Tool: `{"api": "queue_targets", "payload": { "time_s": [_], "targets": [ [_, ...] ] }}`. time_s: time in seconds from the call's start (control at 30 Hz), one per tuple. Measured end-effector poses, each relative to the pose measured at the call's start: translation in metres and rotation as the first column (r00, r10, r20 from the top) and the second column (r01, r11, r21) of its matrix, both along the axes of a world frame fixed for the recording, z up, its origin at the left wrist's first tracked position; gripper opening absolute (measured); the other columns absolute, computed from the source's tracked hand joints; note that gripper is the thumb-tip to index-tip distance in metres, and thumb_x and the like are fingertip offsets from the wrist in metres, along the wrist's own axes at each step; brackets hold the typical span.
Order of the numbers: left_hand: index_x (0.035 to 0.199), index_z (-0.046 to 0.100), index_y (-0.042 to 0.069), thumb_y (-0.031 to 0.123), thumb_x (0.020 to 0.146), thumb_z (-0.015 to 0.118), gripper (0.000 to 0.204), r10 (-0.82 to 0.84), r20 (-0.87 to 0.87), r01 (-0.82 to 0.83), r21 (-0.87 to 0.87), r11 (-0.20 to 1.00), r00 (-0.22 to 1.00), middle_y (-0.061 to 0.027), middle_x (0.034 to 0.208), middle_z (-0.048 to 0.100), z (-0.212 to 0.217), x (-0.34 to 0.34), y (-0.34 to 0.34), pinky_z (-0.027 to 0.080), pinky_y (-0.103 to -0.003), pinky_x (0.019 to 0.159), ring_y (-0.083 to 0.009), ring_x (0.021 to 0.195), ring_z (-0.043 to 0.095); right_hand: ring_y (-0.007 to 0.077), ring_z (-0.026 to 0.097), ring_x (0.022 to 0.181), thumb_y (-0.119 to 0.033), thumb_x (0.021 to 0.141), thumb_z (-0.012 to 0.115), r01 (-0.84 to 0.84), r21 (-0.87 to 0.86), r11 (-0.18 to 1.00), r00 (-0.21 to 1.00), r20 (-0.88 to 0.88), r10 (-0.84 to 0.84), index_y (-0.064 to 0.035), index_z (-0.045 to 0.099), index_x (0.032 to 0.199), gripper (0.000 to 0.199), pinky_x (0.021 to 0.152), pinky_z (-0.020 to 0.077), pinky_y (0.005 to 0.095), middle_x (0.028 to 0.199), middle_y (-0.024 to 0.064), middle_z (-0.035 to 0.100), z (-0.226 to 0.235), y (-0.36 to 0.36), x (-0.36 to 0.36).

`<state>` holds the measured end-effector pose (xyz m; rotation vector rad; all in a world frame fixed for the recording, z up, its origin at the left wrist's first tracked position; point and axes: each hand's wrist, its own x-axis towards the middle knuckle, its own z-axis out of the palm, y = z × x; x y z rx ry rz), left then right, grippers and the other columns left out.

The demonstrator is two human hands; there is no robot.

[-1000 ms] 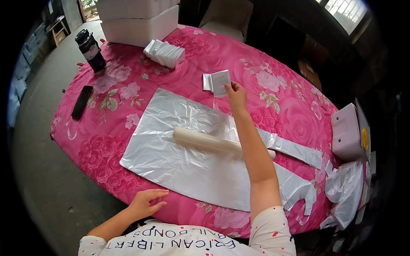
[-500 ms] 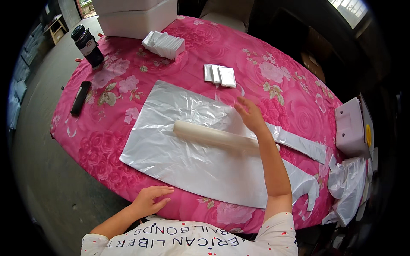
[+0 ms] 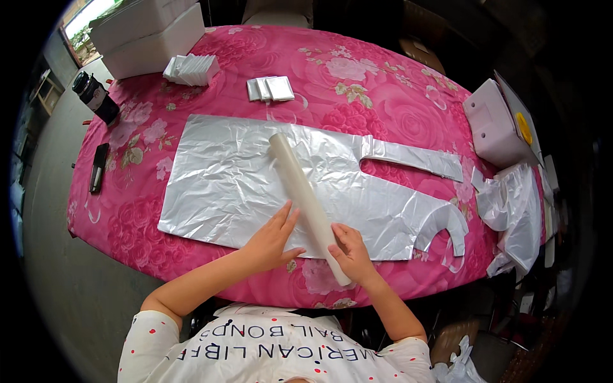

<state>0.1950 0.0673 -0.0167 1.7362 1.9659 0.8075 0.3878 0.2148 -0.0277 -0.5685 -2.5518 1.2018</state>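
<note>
A flat, silvery-white plastic sheet (image 3: 223, 172) with two strap-like ends on its right lies across the table. A long, pale, smooth tube (image 3: 300, 182) rests slantwise on it, its near end reaching past the sheet's front edge. My right hand (image 3: 350, 252) grips the tube near that end, thumb and fingertips on its right side. To the left of the tube, my left hand (image 3: 271, 239) lies with fingers apart over the sheet, its fingertips close to the tube. Whether they touch it I cannot tell.
Folded white packets (image 3: 270, 88) lie beyond the sheet, with a stack of more packets (image 3: 191, 69) farther left. White foam boxes (image 3: 150, 38), a dark bottle (image 3: 96, 99) and a black object (image 3: 98, 168) stand or lie left. A white box (image 3: 495, 121) and crumpled plastic (image 3: 511, 204) are right.
The tube has swung from lying nearly crosswise to pointing toward me. My right hand came back from the far edge onto it; my left moved forward over the sheet. The view shifted right.
</note>
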Motion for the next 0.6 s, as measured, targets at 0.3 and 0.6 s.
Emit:
{"api": "queue_targets", "payload": {
  "time_s": [0.3, 0.6],
  "targets": [
    [0.138, 0.018, -0.007, 0.048, 0.077, 0.063, 0.094, 0.025, -0.125, -0.011, 0.112, 0.994, 0.992, -0.0335, 0.143, 0.005, -0.02, 0.042, 0.059, 0.018, -0.046, 0.109, -0.046, 0.134, 0.009, 0.0356, 0.027, 0.131, -0.037, 0.085, 0.053, 0.241, 0.6, 0.763, 0.895, 0.167, -0.414, 0.0002, 0.037, 0.134, 0.063, 0.107, 0.0205, 0.0453, 0.142, 0.0205, 0.03, -0.022, 0.087, 0.082],
    [0.136, 0.029, -0.004, 0.049, 0.074, 0.064, 0.089, -0.137, -0.162, 0.141, 0.018, 0.99, 0.977, -0.0306, 0.144, 0.009, -0.005, 0.058, 0.088, 0.02, -0.043, 0.109, -0.0423, 0.136, 0.009, 0.0381, 0.021, 0.134, -0.022, 0.085, 0.05, 0.425, 0.852, 0.304, -0.069, 0.365, -0.928, 0.002, 0.036, 0.133, 0.056, 0.108, 0.0138, 0.0524, 0.139, 0.0212, 0.034, 0.036, 0.167, 0.178]
  ]
}}
